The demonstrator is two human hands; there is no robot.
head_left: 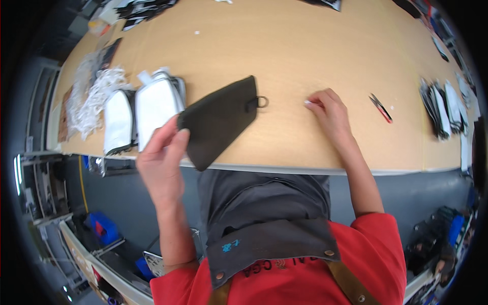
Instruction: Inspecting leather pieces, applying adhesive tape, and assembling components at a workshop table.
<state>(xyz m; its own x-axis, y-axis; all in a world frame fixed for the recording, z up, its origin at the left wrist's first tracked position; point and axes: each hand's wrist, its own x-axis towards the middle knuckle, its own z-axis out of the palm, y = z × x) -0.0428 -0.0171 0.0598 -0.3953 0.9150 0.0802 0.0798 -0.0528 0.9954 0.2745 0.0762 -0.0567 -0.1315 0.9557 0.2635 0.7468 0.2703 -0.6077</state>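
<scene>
My left hand is closed on one corner of a dark flat pouch-like piece, holding it tilted above the table's near edge. A metal ring sits on a short tab at the piece's far right end. To the right, my right hand is low over the tabletop, thumb and fingers pinched together. A tiny white bit shows at its fingertips, too small to name. Right of that hand lies a pair of small thread snips with red-and-black handles.
White-faced, dark-edged pieces are stacked left of my left hand, beside a heap of white strings. Similar pieces lie at the table's right. Dark pieces lie at the far left. The wooden tabletop has a pale front edge.
</scene>
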